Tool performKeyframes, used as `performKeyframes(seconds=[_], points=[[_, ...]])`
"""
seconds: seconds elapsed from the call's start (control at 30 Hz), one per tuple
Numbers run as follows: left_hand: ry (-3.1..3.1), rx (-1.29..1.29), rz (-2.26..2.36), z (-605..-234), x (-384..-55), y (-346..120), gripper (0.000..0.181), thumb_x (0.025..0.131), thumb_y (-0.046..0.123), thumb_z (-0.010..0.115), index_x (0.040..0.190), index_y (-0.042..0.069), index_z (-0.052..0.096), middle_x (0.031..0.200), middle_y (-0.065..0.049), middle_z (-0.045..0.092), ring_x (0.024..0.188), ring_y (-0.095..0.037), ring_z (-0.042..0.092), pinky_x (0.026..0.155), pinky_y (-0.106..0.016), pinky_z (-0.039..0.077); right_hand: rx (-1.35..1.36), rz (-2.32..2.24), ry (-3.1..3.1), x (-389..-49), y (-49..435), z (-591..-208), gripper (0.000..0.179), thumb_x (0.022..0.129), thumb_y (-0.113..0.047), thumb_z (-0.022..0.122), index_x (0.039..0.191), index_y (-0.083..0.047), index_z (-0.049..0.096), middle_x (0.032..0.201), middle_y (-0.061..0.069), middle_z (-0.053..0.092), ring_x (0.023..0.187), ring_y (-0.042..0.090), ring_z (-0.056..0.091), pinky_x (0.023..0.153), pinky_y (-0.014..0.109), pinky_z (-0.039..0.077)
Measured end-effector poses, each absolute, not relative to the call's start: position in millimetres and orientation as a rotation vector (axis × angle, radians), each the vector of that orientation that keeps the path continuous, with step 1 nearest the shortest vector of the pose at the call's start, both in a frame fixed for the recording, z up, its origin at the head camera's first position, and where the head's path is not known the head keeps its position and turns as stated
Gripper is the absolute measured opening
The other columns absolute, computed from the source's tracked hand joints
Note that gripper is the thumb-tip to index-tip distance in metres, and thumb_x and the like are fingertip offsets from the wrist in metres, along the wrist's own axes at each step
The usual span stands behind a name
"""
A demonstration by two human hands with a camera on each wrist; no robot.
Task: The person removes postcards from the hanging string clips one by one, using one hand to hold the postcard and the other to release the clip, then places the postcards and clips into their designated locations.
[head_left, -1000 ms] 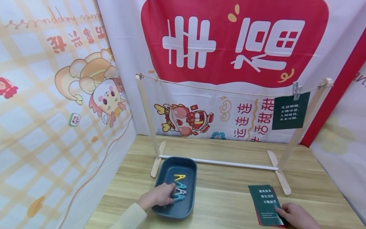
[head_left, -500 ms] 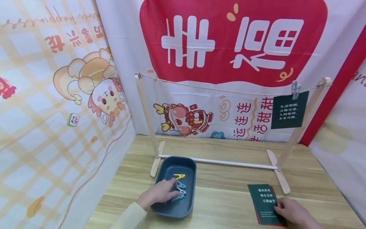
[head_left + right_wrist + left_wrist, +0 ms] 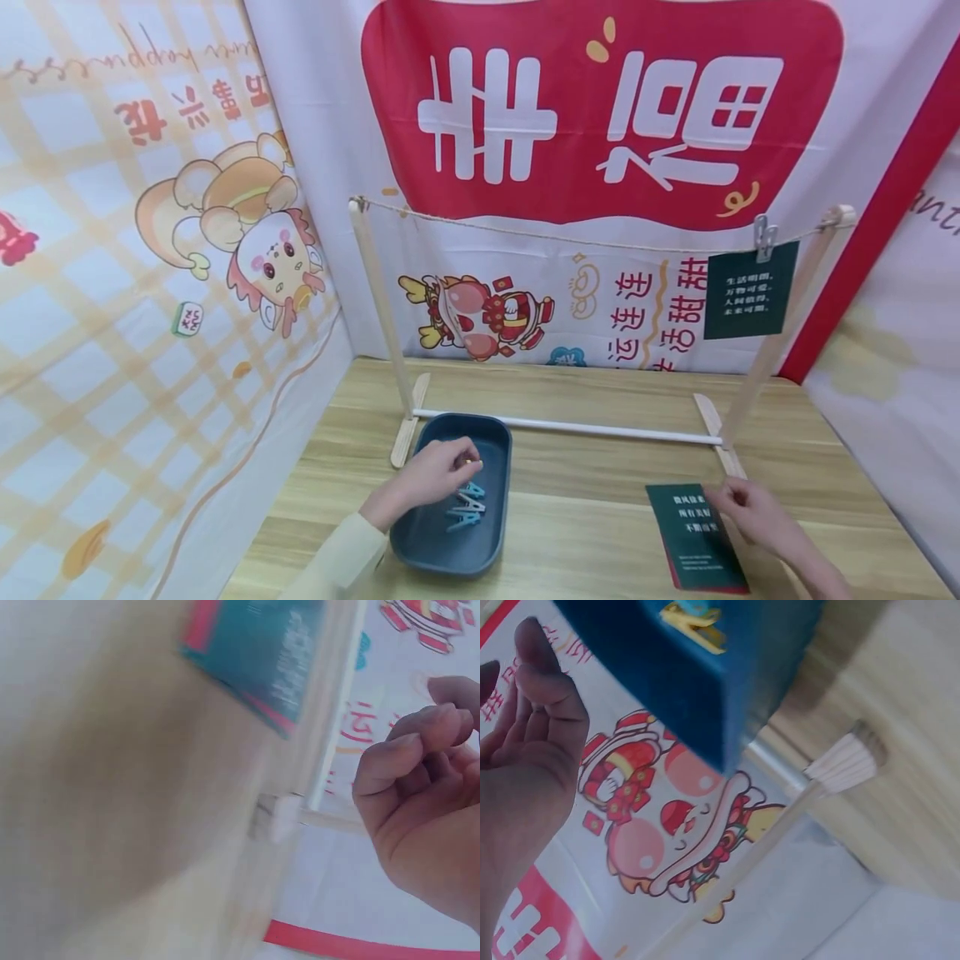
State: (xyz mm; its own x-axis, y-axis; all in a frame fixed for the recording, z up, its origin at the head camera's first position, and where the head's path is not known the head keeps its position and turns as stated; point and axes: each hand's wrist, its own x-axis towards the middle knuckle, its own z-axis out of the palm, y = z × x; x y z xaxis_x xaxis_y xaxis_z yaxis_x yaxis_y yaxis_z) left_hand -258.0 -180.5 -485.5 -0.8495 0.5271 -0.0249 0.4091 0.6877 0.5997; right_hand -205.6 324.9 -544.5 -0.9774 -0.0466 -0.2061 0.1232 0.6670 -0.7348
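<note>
My left hand (image 3: 435,473) is over the dark blue tray (image 3: 504,500), fingers loosely curled. In the left wrist view, nothing shows between its fingers, and a yellow clothespin (image 3: 694,626) lies in the tray. From the head, the hand mostly covers that clothespin. Two blue clothespins (image 3: 463,520) and a pale one (image 3: 472,504) lie just below the fingers. At the right, my right hand (image 3: 761,517) hovers by the upper right side of a green printed card (image 3: 693,542), fingers loosely bent and holding nothing. A red edge shows beneath the card.
A wooden frame (image 3: 380,300) stands behind the tray, with a string (image 3: 570,237) across its top and a white rod (image 3: 600,429) low down. Another green card (image 3: 750,292) hangs at the right from a grey clip (image 3: 765,237). Printed cloth (image 3: 322,108) covers the walls.
My left hand has moved up the tray from the blue clothespins to over the yellow one. My right hand has let go of the card's edge and moved upward.
</note>
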Motion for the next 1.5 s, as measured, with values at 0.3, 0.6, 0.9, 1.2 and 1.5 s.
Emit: performKeyframes(seconds=[0.3, 0.6, 0.9, 1.2, 1.5], points=[[2.711, 0.847, 1.042, -457, -258, -165, 0.013, 0.101, 0.033, 0.054, 0.100, 0.024, 0.063, 0.075, 0.012, 0.063, 0.065, -0.008, 0.062, 0.058, -0.021, 0.052, -0.027, -1.459, 2.903, -217, 327, -503, 0.033, 0.101, -0.028, 0.055, 0.082, -0.001, 0.051, 0.055, -0.001, 0.048, 0.046, 0.016, 0.050, 0.044, 0.029, 0.045], [2.733, 0.907, 1.100, -428, -266, -154, 0.013, 0.102, 0.029, 0.054, 0.099, 0.022, 0.064, 0.080, 0.003, 0.068, 0.065, -0.004, 0.062, 0.061, -0.021, 0.054, -0.116, -1.619, 3.061, -240, 323, -443, 0.025, 0.102, -0.027, 0.052, 0.101, -0.003, 0.053, 0.064, 0.000, 0.055, 0.050, 0.019, 0.053, 0.046, 0.027, 0.048], [2.737, 1.029, 1.233, -401, -275, -133, 0.012, 0.101, 0.025, 0.055, 0.101, 0.019, 0.065, 0.080, 0.002, 0.068, 0.065, -0.004, 0.063, 0.065, -0.022, 0.055, -0.017, -1.766, 3.168, -254, 322, -392, 0.031, 0.101, -0.029, 0.053, 0.125, -0.010, 0.050, 0.072, -0.006, 0.060, 0.053, 0.013, 0.057, 0.053, 0.018, 0.051], [2.647, 1.184, 1.584, -365, -291, -109, 0.010, 0.100, 0.018, 0.058, 0.097, 0.012, 0.066, 0.077, -0.003, 0.068, 0.062, -0.010, 0.065, 0.055, -0.025, 0.054, 0.095, -2.070, 3.053, -268, 322, -356, 0.042, 0.101, -0.026, 0.053, 0.140, -0.019, 0.042, 0.079, -0.007, 0.064, 0.058, 0.007, 0.060, 0.057, 0.013, 0.052], [2.589, 1.168, 1.612, -326, -308, -75, 0.015, 0.098, 0.029, 0.060, 0.099, 0.016, 0.067, 0.079, 0.000, 0.068, 0.068, -0.013, 0.066, 0.060, -0.028, 0.054, 0.099, -2.211, 3.044, -275, 326, -331, 0.047, 0.099, -0.027, 0.056, 0.143, -0.023, 0.039, 0.083, -0.006, 0.065, 0.057, 0.010, 0.060, 0.059, 0.011, 0.051]])
